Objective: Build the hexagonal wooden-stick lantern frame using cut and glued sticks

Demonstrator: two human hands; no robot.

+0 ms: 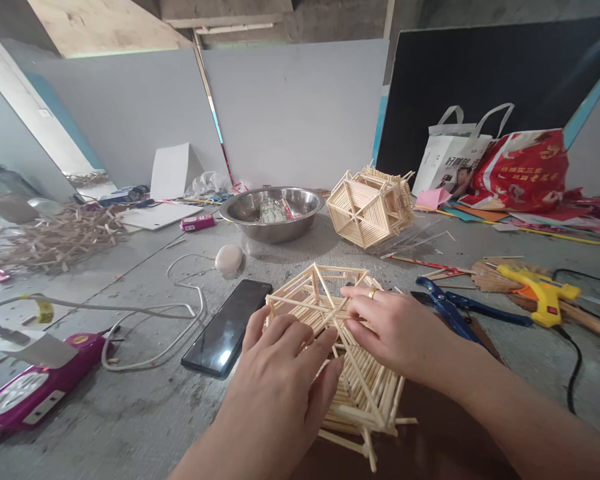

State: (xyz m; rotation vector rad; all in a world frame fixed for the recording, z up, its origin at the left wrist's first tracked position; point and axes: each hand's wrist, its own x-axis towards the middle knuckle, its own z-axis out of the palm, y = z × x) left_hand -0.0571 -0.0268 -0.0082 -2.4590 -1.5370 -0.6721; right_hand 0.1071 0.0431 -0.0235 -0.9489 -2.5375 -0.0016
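A hexagonal frame built of thin wooden sticks (325,293) lies on the grey table in front of me. My left hand (285,373) rests on its near left part, fingers curled over the sticks. My right hand (385,327), with a ring on one finger, presses its fingertips onto the sticks at the frame's middle. A second, finished stick structure (370,207) stands farther back, right of centre.
A black phone (227,330) lies left of the frame. A steel bowl (273,213) sits behind. Blue-handled pliers (455,310) and a yellow glue gun (543,293) lie to the right. A pink device (35,387), white cable (145,313), loose sticks (55,240) and bags (515,167) surround.
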